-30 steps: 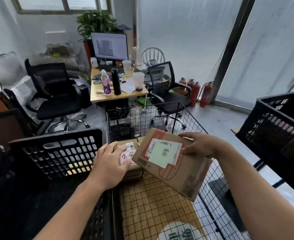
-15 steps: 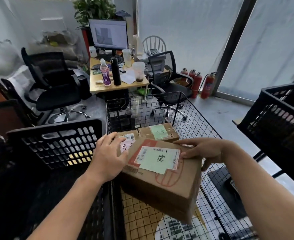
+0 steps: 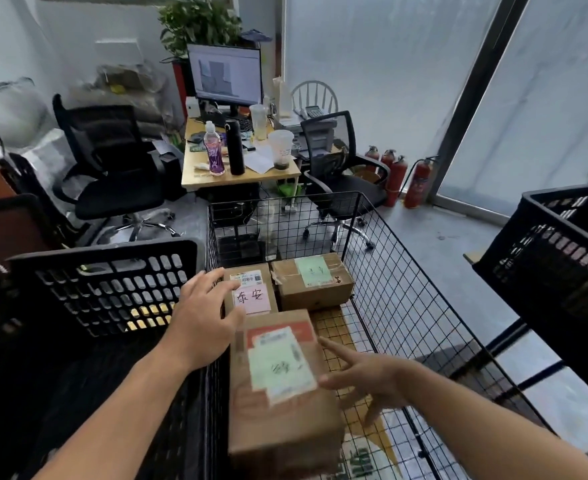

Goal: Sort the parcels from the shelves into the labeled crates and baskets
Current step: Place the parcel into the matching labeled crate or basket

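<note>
Starting left of the wire basket (image 3: 389,271), a black slatted crate (image 3: 105,289) stands against the basket's left wall. The left hand (image 3: 200,323) reaches over that wall with fingers spread wide and straight, holding nothing. Its fingertips lie at the left edge of a small parcel with a pink label (image 3: 251,294) in the basket's far left corner, though I cannot tell whether they touch it. Behind the basket's far wall, a bench (image 3: 240,176) carries a monitor (image 3: 228,76), a bottle (image 3: 214,152) and a black flask (image 3: 235,147). Along the basket's left wall, at its near end, is a larger parcel (image 3: 282,386) with a red-and-white waybill and a pale green note on top. It looks blurred, and its far end sits just in front of the pink-labelled one. A parcel with a green label (image 3: 315,284) rests against the basket's far wall, just right of the pink-labelled parcel. The right hand (image 3: 372,379) hangs over the basket's middle at the larger parcel's right side, fingers splayed wide and gripping nothing, with one fingertip near the parcel's top edge. Well apart to the basket's right stands a second black crate (image 3: 555,258).
</note>
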